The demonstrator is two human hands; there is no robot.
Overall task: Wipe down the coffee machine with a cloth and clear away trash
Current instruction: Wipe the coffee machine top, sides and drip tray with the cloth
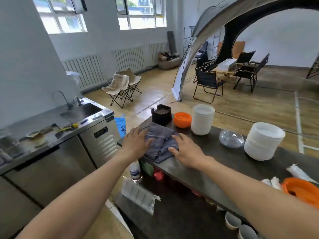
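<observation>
A grey-blue cloth lies folded flat near the left end of a dark counter. My left hand rests palm down on the cloth's left part, fingers spread. My right hand lies flat on the cloth's right edge, fingers apart. Neither hand grips anything. No coffee machine is in view.
Behind the cloth stand a black coaster holder, an orange bowl, two stacks of white dishes and a clear glass piece. A steel sink unit stands left. A bottle sits on the shelf below.
</observation>
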